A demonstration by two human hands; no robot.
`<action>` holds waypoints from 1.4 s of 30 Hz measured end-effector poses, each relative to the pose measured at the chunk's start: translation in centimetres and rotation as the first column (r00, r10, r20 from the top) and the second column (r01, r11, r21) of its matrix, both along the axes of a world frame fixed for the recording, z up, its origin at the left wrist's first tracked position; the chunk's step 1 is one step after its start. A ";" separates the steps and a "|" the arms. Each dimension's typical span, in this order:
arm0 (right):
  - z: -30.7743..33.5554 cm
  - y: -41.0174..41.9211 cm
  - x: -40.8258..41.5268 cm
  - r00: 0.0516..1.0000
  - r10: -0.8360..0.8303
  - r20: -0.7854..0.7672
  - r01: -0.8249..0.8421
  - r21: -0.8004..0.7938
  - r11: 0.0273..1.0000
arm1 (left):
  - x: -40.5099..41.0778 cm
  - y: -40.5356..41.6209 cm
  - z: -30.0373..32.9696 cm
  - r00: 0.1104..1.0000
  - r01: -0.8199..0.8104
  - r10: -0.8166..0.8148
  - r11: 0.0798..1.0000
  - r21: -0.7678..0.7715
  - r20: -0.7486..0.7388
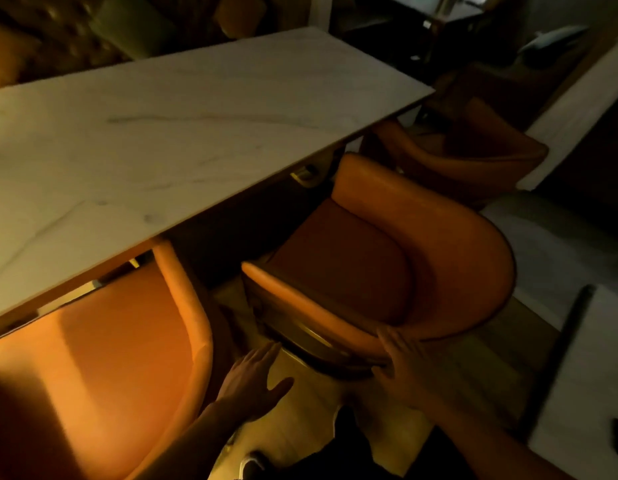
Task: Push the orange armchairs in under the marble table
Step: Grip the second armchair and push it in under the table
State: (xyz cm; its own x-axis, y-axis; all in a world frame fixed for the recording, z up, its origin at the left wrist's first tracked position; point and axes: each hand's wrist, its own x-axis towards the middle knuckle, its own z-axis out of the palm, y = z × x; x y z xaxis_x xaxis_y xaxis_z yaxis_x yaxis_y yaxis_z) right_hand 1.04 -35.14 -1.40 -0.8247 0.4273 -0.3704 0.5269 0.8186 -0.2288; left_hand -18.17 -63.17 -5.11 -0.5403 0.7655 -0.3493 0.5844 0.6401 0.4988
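Note:
The long marble table [169, 133] runs from lower left to upper right. Three orange armchairs stand along its near side. The middle armchair [387, 258] is turned at an angle, its seat mostly outside the table edge. My right hand [401, 362] lies flat against the outer rim of its curved backrest, fingers spread. My left hand [252, 379] hovers open with fingers apart just left of that chair, touching nothing. The near armchair [103, 358] at lower left sits partly under the table. The far armchair [473, 147] stands by the table's right end.
Another pale marble table [577, 112] stands at the right, and a white surface [584, 375] at lower right close behind the middle chair. Wooden floor [300, 410] shows between the chairs. My shoe [252, 462] is at the bottom. Dark furniture fills the background.

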 end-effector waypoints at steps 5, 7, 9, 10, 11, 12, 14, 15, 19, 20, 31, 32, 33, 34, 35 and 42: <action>-0.3 6.8 1.5 0.999 -0.038 -0.010 0.038 0.006 0.999 | 0.3 6.8 0.2 1.000 0.010 -0.011 0.999 -0.046 -0.002; -0.6 9.7 2.3 0.999 -0.048 -0.001 0.048 0.006 0.999 | 0.7 9.7 0.3 1.000 0.017 -0.016 0.997 -0.075 0.014; -0.8 12.5 3.0 0.998 -0.056 0.025 0.055 0.012 0.998 | 1.0 12.4 0.3 0.999 0.034 -0.032 0.995 -0.096 0.021; -0.9 13.8 3.4 0.998 -0.054 0.042 0.053 0.021 0.998 | 1.2 13.6 0.2 0.999 0.038 -0.035 0.994 -0.100 0.025; -1.1 15.5 3.9 0.997 -0.050 0.058 0.048 0.033 0.998 | 1.6 15.1 0.1 0.999 0.039 -0.036 0.994 -0.101 0.027; -1.2 17.0 4.4 0.996 -0.039 0.075 0.035 0.047 0.998 | 1.9 16.4 0.0 0.999 0.042 -0.039 0.994 -0.102 0.028; -1.3 19.8 5.2 0.994 -0.004 0.112 -0.002 0.052 0.999 | 2.7 18.7 -0.1 0.998 0.056 -0.052 0.993 -0.107 0.032; -1.4 21.0 5.4 0.992 0.014 0.125 -0.019 0.046 0.999 | 3.1 19.8 -0.1 0.998 0.062 -0.059 0.992 -0.114 0.033; -2.4 24.9 6.4 0.989 0.058 0.137 -0.062 0.024 0.998 | 4.0 23.1 -0.2 0.995 0.098 -0.096 0.987 -0.127 0.021; -2.5 25.5 6.6 0.987 0.073 0.144 -0.076 0.017 0.997 | 4.0 23.8 -0.3 0.994 0.113 -0.112 0.986 -0.124 0.015; -2.8 29.7 5.9 0.942 0.137 0.307 -0.162 0.059 0.985 | 1.0 26.9 -3.3 0.942 0.336 -0.316 0.868 -0.365 0.116; -2.8 30.1 5.5 0.936 0.145 0.322 -0.175 0.065 0.982 | 0.6 26.8 -3.8 0.940 0.342 -0.321 0.857 -0.386 0.118; -2.7 30.5 5.2 0.924 0.161 0.346 -0.197 0.070 0.978 | 0.1 26.6 -4.4 0.938 0.346 -0.325 0.847 -0.403 0.121; -2.6 30.8 4.8 0.911 0.180 0.371 -0.223 0.076 0.972 | -0.4 26.4 -4.9 0.936 0.351 -0.331 0.839 -0.415 0.121; -2.3 31.2 4.4 0.899 0.195 0.393 -0.247 0.087 0.965 | -0.8 26.4 -5.3 0.932 0.359 -0.343 0.833 -0.421 0.117; -1.0 31.6 0.9 0.737 0.283 0.614 -0.445 0.127 0.886 | -4.1 26.5 -7.5 0.888 0.431 -0.452 0.758 -0.490 0.082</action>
